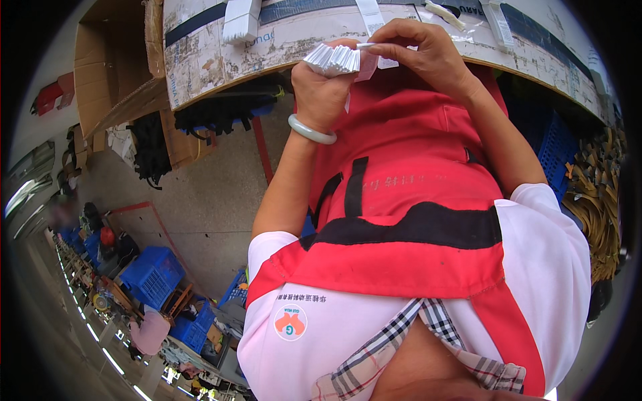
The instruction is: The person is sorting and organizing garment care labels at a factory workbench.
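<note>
My left hand [321,90], with a pale green bangle [311,130] on its wrist, is closed around a fanned stack of small white labels [333,59]. My right hand [424,53] meets it from the right and pinches a single white label [372,63] at the end of the stack. Both hands are raised in front of my red apron [401,200], just at the edge of a worn white worktable [214,60].
More white label bundles [241,20] and strips [500,23] lie on the table. An open cardboard box [110,67] stands at the left, black straps [214,113] hang under the table, blue crates [152,274] and tan strips [598,200] flank me. A person in pink [150,331] works far left.
</note>
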{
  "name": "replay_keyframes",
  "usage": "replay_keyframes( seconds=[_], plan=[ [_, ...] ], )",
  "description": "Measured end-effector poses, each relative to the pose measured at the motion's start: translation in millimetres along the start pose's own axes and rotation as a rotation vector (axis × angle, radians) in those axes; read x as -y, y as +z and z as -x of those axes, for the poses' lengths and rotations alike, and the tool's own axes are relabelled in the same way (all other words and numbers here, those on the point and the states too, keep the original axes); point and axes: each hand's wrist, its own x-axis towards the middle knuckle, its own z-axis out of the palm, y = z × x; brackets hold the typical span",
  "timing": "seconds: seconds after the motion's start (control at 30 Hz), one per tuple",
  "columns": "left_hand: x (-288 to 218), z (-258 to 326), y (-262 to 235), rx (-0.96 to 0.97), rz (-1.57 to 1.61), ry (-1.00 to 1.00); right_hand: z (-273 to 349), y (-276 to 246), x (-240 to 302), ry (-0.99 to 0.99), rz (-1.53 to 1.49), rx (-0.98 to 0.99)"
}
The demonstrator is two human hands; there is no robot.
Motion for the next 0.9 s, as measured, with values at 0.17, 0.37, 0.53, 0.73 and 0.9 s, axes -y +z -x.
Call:
replay_keyframes(
  seconds=[0.17,0.37,0.53,0.73,0.9],
  plan=[
    [2.6,0.5,-1.0,0.025,0.026,0.038,1.1,1.4,0.2,0.002,0.007,0.015],
    [5.7,0.8,-1.8,0.003,0.048,0.048,0.1,-0.7,8.8,0.059,-0.067,0.084],
    [9.1,1.4,-1.8,0.005,0.043,0.067,3.6,0.8,-1.3,0.136,-0.11,0.093],
    [12.6,2.0,-0.8,0.001,0.039,0.086,1.8,1.0,10.9,0.091,-0.043,0.072],
    [12.7,1.4,1.6,-0.016,0.019,0.092,2.2,-0.4,7.3,0.092,-0.032,0.061]
  ],
)
